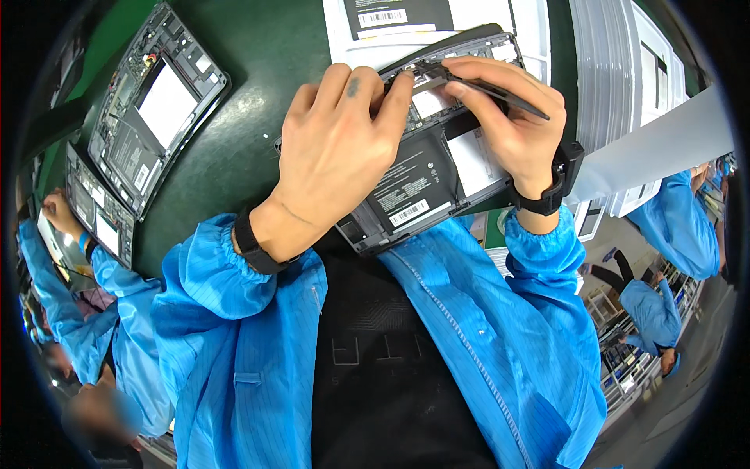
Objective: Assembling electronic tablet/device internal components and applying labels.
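- I find the open device directly below both hands, toward the bench edge nearest the torso; its far side overlaps a white tray.
- Its near edge slants, right corner farther from the torso than left. The left hand covers much of it, so I cannot certify its long axis.
- Governing relation: the component strip lies along the device's far side, at the fingertips of both hands; the black battery lies nearer the torso.
- Right hand: thumb and forefinger closed around a slim black tool, which slopes leftward to the strip; its working end I cannot make out.
- Left hand: fingers bent, forefinger tip beside that end. Whether it pinches anything, I cannot tell.
- Outward: another open device toward the bench's left side; stacked white trays on the right.
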